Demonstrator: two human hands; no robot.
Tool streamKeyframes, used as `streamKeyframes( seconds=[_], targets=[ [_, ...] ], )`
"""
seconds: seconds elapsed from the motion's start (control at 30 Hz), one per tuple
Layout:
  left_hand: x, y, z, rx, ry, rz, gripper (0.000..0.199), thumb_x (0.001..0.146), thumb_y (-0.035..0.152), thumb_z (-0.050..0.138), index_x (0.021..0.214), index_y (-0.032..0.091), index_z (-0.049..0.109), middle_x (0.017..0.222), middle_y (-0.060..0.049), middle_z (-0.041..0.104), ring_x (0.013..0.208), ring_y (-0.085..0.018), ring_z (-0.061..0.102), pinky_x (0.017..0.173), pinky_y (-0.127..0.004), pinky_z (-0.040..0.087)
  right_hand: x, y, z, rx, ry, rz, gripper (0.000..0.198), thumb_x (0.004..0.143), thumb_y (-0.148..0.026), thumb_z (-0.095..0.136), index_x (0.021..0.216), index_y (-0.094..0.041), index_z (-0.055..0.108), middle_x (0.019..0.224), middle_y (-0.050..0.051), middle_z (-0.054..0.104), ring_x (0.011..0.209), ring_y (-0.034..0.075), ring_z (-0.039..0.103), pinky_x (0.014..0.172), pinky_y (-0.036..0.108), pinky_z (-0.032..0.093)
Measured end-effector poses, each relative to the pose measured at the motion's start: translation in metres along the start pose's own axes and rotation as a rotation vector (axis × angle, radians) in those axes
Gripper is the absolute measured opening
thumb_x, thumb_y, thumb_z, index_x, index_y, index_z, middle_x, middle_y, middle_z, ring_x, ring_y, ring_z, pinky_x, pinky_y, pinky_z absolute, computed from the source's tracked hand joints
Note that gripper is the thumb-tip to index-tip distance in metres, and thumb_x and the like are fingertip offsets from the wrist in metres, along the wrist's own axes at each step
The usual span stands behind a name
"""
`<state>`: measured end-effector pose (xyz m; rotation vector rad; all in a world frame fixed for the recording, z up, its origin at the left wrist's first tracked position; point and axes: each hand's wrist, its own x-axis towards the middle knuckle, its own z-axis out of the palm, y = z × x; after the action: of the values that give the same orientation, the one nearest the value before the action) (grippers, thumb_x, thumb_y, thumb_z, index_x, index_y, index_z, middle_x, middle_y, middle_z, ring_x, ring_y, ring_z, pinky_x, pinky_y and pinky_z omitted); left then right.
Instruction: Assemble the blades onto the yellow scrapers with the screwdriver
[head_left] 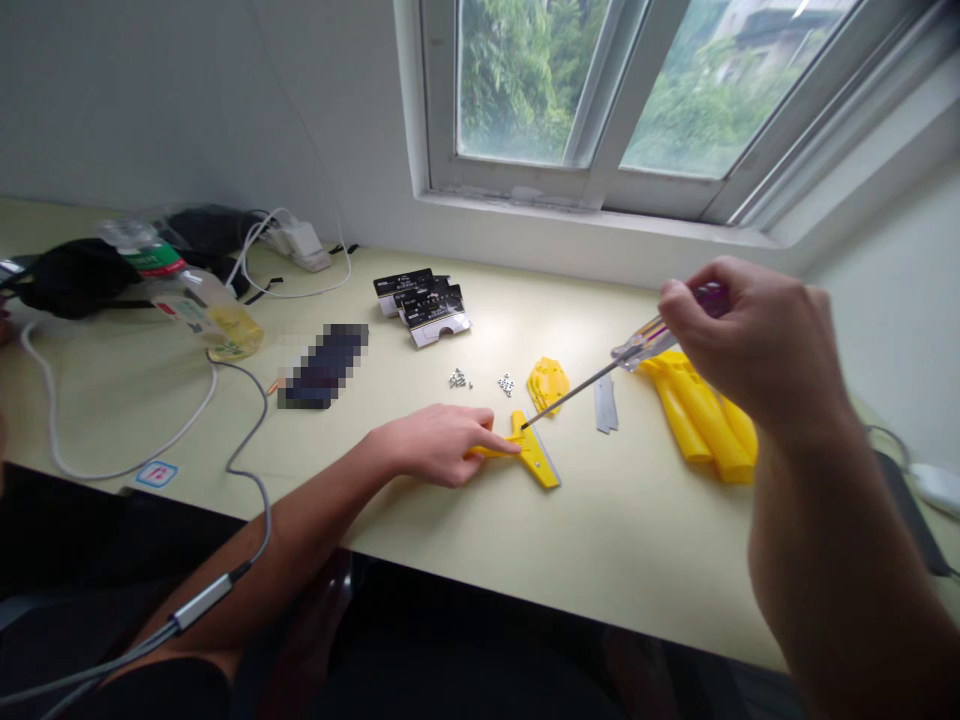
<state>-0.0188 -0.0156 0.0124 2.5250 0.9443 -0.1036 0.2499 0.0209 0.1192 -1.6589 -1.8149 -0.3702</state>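
Note:
My left hand (442,445) is closed round the handle of a yellow scraper (537,458) lying on the table, its index finger stretched onto the scraper head. A metal blade edge runs along the head's right side. In my right hand (765,345) is a screwdriver (574,392) with a clear and purple handle. Its shaft slants down to the left, and the tip meets the upper part of the scraper head. Beyond the scraper lie two small piles of metal screws or nuts (458,379), a stack of yellow plates (549,381) and grey blades (605,404).
Yellow handles (686,415) lie under my right forearm's side. Black-and-white boxes (427,305) sit towards the window. On the left are a blurred dark object (328,368), a tilted-looking bottle (206,300), and a white charger (300,243) with cables. A grey cable (251,470) crosses my left forearm.

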Motion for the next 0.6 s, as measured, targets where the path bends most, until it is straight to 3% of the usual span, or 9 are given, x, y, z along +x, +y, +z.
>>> streamKeyframes(
  seconds=[0.1,0.27,0.43,0.53,0.6],
  targets=[
    [0.000,0.000,0.000,0.000,0.003,0.000,0.052,0.090,0.024,0.045,0.139,0.043,0.049,0.101,-0.004,0.057,0.083,-0.017,0.058,0.068,-0.028,0.039,-0.001,-0.010,-0.007,-0.094,-0.019,-0.041,0.024,0.080,-0.043,0.055,0.066,-0.023,0.055,0.049,-0.003,0.045,0.046,0.013,0.038,0.055,0.029,0.030],
    [0.000,0.000,0.000,-0.008,0.010,0.004,0.052,0.091,0.023,0.045,0.138,0.043,0.050,0.102,-0.003,0.057,0.083,-0.016,0.058,0.070,-0.027,0.039,0.006,-0.029,-0.019,-0.269,-0.070,-0.072,0.047,0.081,-0.063,0.050,0.060,-0.021,0.057,0.051,0.002,0.039,0.053,0.018,0.041,0.054,0.032,0.027],
    [0.000,-0.001,0.001,-0.010,0.022,0.014,0.052,0.090,0.023,0.045,0.138,0.043,0.050,0.101,-0.002,0.057,0.084,-0.016,0.058,0.070,-0.027,0.039,0.015,-0.045,-0.022,-0.207,-0.153,-0.128,0.045,0.084,-0.058,0.050,0.061,-0.020,0.058,0.052,0.005,0.040,0.061,0.023,0.049,0.059,0.036,0.033],
    [0.000,-0.001,0.001,-0.011,0.028,0.018,0.052,0.090,0.023,0.045,0.138,0.044,0.050,0.100,-0.002,0.057,0.085,-0.016,0.058,0.070,-0.027,0.039,0.015,-0.053,-0.027,-0.134,-0.202,-0.329,0.033,0.086,-0.048,0.050,0.074,-0.019,0.060,0.055,0.004,0.046,0.058,0.020,0.048,0.058,0.035,0.032],
    [0.000,-0.001,0.001,-0.010,0.032,0.019,0.052,0.090,0.023,0.045,0.138,0.044,0.050,0.100,-0.002,0.057,0.085,-0.016,0.058,0.070,-0.027,0.039,0.015,-0.056,-0.032,-0.054,-0.308,-0.514,0.025,0.087,-0.043,0.051,0.086,-0.020,0.060,0.063,0.004,0.055,0.056,0.017,0.048,0.056,0.034,0.032]
  ],
)
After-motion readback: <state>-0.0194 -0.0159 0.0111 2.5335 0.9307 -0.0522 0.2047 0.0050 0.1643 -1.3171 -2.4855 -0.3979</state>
